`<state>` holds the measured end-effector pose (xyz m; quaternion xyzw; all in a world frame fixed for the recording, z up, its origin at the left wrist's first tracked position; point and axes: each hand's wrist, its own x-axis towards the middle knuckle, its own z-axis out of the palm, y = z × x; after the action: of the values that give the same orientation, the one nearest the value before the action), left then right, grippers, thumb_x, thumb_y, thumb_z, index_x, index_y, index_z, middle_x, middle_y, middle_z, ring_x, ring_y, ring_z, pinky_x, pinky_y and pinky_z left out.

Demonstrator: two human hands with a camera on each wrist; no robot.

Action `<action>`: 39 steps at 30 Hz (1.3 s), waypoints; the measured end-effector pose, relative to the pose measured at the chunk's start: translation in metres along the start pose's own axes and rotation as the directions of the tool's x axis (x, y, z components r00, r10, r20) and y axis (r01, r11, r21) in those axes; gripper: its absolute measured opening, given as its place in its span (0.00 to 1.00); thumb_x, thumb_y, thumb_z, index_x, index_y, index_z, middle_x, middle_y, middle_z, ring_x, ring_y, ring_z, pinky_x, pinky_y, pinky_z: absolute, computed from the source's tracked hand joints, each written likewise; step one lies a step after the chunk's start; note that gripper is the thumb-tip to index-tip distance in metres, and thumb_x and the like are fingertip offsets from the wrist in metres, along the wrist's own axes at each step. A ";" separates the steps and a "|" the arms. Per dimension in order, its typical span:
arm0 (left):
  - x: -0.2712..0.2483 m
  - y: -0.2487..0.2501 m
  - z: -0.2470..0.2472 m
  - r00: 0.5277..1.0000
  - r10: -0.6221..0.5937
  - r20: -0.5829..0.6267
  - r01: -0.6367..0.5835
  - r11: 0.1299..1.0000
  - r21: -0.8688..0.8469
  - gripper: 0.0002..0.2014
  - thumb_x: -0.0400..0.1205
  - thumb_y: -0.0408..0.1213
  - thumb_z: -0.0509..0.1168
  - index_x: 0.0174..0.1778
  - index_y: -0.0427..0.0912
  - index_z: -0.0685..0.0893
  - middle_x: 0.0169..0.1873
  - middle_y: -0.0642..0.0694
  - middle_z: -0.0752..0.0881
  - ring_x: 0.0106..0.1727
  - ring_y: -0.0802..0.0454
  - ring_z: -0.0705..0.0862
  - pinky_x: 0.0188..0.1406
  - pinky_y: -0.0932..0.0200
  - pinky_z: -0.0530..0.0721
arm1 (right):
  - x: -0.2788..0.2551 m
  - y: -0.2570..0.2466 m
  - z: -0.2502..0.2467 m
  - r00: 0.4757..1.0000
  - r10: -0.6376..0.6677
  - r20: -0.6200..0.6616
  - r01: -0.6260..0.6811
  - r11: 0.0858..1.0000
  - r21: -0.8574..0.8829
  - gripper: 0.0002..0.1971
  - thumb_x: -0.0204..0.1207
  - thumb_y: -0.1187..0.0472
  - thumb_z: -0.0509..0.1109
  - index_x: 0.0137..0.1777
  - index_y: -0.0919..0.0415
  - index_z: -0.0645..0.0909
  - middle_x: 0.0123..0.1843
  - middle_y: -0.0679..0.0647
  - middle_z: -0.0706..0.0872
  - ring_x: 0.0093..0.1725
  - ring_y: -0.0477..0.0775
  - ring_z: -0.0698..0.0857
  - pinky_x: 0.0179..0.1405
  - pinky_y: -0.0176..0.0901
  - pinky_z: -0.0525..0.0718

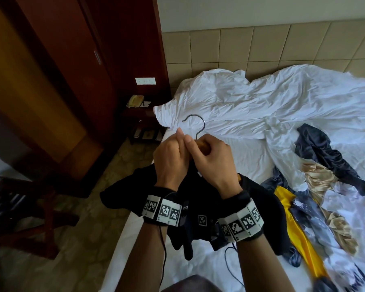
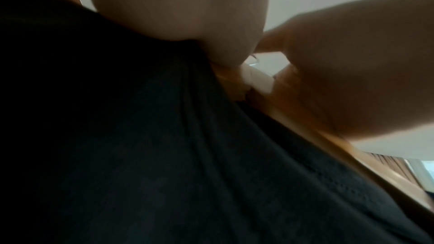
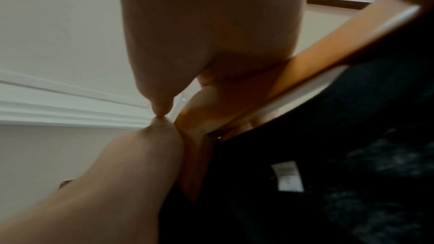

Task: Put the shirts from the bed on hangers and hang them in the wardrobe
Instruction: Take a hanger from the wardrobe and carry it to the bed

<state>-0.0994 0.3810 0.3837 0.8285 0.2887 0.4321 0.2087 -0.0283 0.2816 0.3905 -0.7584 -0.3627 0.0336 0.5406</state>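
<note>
Both gripping at the neck: left hand (image 1: pixel 170 157) bunching the black shirt (image 1: pixel 122 197) collar, right hand (image 1: pixel 212 157) curled round the wooden hanger (image 1: pixel 195 127), apparently seating the collar.

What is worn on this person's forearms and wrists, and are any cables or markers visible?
Both forearms are bare, with no sleeves. The left wrist band and right wrist band are black, wrapped with white tiles bearing black square fiducial markers. A thin dark cable hangs from the left band; another trails near the right.

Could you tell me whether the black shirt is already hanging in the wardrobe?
No, the black shirt is over the bed, with both hands working it onto a wooden hanger.
</note>
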 end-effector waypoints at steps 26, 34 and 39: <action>-0.003 -0.093 -0.049 0.981 -0.160 -0.107 0.175 0.974 0.142 0.40 0.91 0.56 0.38 0.28 0.39 0.86 0.24 0.46 0.84 0.30 0.46 0.82 0.36 0.56 0.69 | 0.003 0.018 -0.028 0.901 0.113 -0.419 -0.024 0.977 0.213 0.25 0.88 0.46 0.69 0.31 0.61 0.79 0.26 0.51 0.81 0.29 0.45 0.78 0.34 0.39 0.74; -0.007 -0.117 -0.074 0.899 -0.367 -0.239 0.378 0.926 0.000 0.39 0.93 0.55 0.36 0.29 0.41 0.84 0.27 0.51 0.82 0.35 0.44 0.82 0.43 0.52 0.77 | 0.002 0.024 -0.046 0.874 0.167 -0.455 -0.056 0.967 0.248 0.28 0.90 0.51 0.67 0.25 0.48 0.66 0.19 0.41 0.70 0.25 0.42 0.69 0.31 0.37 0.65; 0.000 -0.116 -0.071 0.867 -0.429 -0.253 0.475 0.864 0.165 0.34 0.95 0.50 0.47 0.26 0.35 0.80 0.23 0.43 0.80 0.27 0.41 0.78 0.35 0.48 0.74 | 0.002 0.024 -0.042 0.879 0.137 -0.456 -0.041 0.976 0.213 0.27 0.89 0.51 0.68 0.25 0.50 0.70 0.20 0.41 0.74 0.25 0.42 0.72 0.31 0.35 0.66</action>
<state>-0.1933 0.4746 0.3524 0.7055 0.5420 0.4198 0.1795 0.0040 0.2453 0.3880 -0.7025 -0.1811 -0.0897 0.6824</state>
